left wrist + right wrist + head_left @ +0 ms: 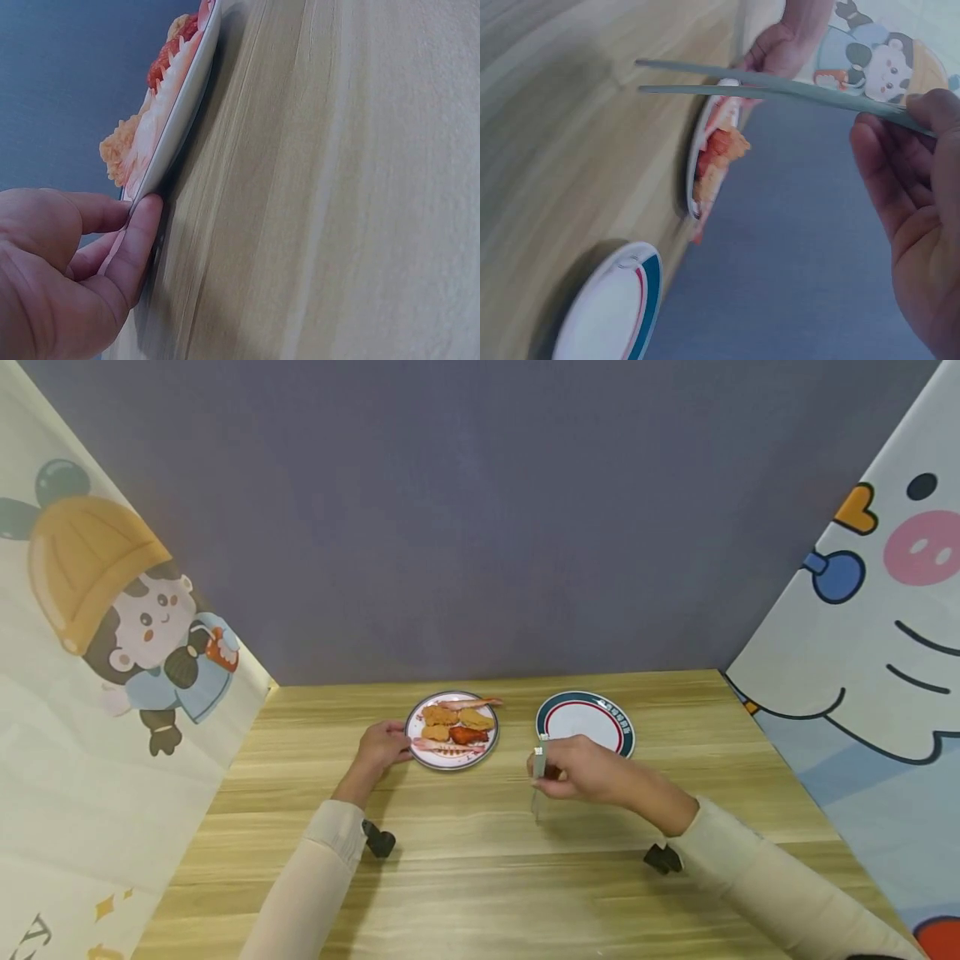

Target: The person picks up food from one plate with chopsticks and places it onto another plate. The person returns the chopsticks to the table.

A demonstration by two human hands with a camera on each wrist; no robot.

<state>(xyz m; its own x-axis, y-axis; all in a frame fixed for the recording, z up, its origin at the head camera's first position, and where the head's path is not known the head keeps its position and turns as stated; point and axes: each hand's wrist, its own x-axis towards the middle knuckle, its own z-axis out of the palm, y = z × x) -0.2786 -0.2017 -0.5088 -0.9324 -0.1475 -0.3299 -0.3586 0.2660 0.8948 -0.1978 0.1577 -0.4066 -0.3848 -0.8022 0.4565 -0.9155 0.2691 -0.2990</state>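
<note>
My left hand point(384, 747) pinches the near-left rim of a round white plate of food point(456, 763), thumb above and fingers beneath in the left wrist view. On that plate lie golden fried pieces point(476, 719), a glazed reddish-brown piece point(468, 736) and two pinkish shrimp, a far one point(465, 702) and a near one point(447, 747). My right hand point(587, 770) holds pale green chopsticks point(780, 84) above the table, their tips slightly apart with nothing between them. Right behind this hand sits a second plate point(579, 718), white with a dark teal band and red ring, partly covered by the hand.
Both plates stand on a wood-grain table point(465, 877) toward its back edge. Behind rises a grey-blue panel point(480, 527). Cartoon-printed panels flank the table at left point(60, 735) and right point(825, 652).
</note>
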